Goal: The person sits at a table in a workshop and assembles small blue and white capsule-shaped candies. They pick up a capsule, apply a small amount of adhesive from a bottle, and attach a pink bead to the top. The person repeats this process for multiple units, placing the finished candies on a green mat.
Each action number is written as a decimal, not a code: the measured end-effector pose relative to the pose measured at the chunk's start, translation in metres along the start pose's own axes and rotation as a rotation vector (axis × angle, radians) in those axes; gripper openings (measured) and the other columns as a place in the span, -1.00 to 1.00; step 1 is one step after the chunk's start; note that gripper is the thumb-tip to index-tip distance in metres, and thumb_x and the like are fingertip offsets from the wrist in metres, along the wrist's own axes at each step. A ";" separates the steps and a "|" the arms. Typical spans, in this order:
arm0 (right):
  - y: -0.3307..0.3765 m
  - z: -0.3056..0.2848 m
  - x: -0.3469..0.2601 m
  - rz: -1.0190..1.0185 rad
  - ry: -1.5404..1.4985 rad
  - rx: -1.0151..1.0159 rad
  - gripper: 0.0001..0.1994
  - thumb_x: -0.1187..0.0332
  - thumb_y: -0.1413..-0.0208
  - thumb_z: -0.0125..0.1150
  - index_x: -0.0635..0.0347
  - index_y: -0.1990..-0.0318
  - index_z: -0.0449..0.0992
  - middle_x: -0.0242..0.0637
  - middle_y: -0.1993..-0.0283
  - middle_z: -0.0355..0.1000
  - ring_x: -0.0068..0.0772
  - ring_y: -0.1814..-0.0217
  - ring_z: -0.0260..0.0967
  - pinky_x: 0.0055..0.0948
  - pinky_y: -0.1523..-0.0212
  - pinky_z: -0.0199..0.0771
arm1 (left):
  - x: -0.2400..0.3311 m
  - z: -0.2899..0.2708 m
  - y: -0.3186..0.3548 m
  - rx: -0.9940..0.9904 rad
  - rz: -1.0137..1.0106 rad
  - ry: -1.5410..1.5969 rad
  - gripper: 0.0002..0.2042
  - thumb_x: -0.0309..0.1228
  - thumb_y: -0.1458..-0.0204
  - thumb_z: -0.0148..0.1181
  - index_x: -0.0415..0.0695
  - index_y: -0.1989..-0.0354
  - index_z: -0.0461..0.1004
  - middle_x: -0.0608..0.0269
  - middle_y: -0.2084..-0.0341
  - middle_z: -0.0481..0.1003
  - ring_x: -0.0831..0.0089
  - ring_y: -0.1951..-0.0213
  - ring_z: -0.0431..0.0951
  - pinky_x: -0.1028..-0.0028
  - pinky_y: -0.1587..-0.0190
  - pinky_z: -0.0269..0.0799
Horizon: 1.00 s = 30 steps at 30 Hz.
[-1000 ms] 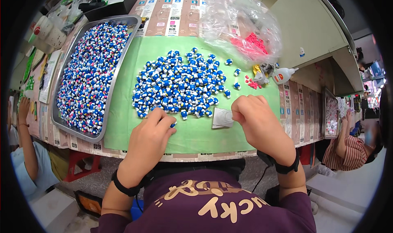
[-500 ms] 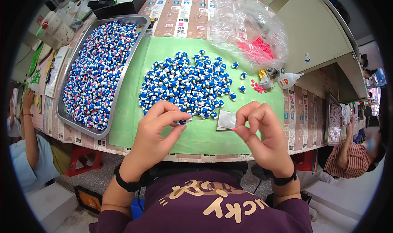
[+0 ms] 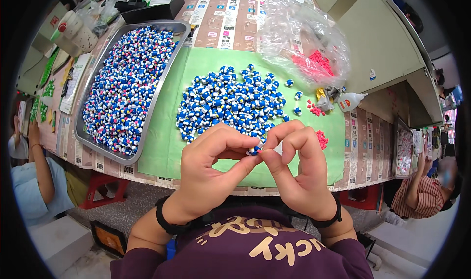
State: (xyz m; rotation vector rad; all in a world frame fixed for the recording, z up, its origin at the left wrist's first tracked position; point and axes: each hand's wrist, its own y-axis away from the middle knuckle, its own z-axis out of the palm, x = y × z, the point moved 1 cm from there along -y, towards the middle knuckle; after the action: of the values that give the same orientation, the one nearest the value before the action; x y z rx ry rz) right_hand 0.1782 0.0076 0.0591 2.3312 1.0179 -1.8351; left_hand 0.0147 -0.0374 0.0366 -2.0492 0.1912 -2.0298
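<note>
Fingers and thumbs of both my hands meet in the middle and pinch one tiny blue and white figure [image 3: 254, 150] between them. My left hand [image 3: 212, 173] has its thumb and first finger closed on the figure from one side, and my right hand [image 3: 297, 173] closes on it from the other side, so neither hand is loose. I hold the little figure up close to me, just above the near edge of the green mat [image 3: 167, 141]. I cannot tell if there is a small pink bit on it, because my fingertips hide most of it. On the mat past my hands lies a big pile of blue and white figures [image 3: 230, 102] with no pink showing on them. To my left sits a metal tray [image 3: 162, 90] full of figures [image 3: 125, 88], and many of those have pink and yellow spots. I think the tray holds the ones that are done and the pile on the mat is what is left, so there is a lot more to do. Little pink pieces [image 3: 322, 139] lie on the mat by my right hand, and more pink ones sit in a clear plastic bag [image 3: 304, 38] farther back. A small white glue bottle [image 3: 349, 101] lies near the bag.
</note>
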 end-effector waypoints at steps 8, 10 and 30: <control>0.003 0.005 0.000 -0.051 0.183 0.037 -0.71 0.68 0.02 0.27 0.13 0.32 0.26 -0.28 0.28 0.37 -0.29 0.30 0.31 -0.32 0.17 0.19 | 0.002 0.005 0.000 0.067 0.173 -0.214 -0.75 -0.75 0.12 0.32 -0.27 0.23 0.58 0.11 0.36 0.56 0.39 0.30 0.62 0.53 0.32 0.57; 0.004 0.006 0.002 -0.042 0.188 0.054 -0.69 0.67 0.03 0.28 0.14 0.31 0.25 -0.28 0.30 0.33 -0.32 0.31 0.29 -0.32 0.18 0.20 | 0.004 0.005 0.001 0.060 0.173 -0.241 -0.75 -0.75 0.12 0.33 -0.26 0.23 0.59 0.11 0.36 0.57 0.37 0.29 0.63 0.51 0.30 0.56; 0.004 -0.034 0.009 0.166 -0.004 0.139 -0.70 0.67 -0.01 0.30 0.18 0.29 0.26 -0.35 0.30 0.27 -0.52 0.22 0.25 -0.50 0.08 0.27 | -0.023 -0.018 -0.007 0.061 -0.386 0.722 -0.78 -0.30 -0.19 0.21 -0.23 0.17 0.53 0.13 0.26 0.57 0.46 0.29 0.60 0.52 0.20 0.58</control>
State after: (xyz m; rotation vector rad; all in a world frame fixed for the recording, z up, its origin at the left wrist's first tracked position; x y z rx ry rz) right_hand 0.2109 0.0215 0.0606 2.4021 0.6919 -1.9022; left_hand -0.0043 -0.0263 0.0157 -1.3006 -0.1542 -2.8951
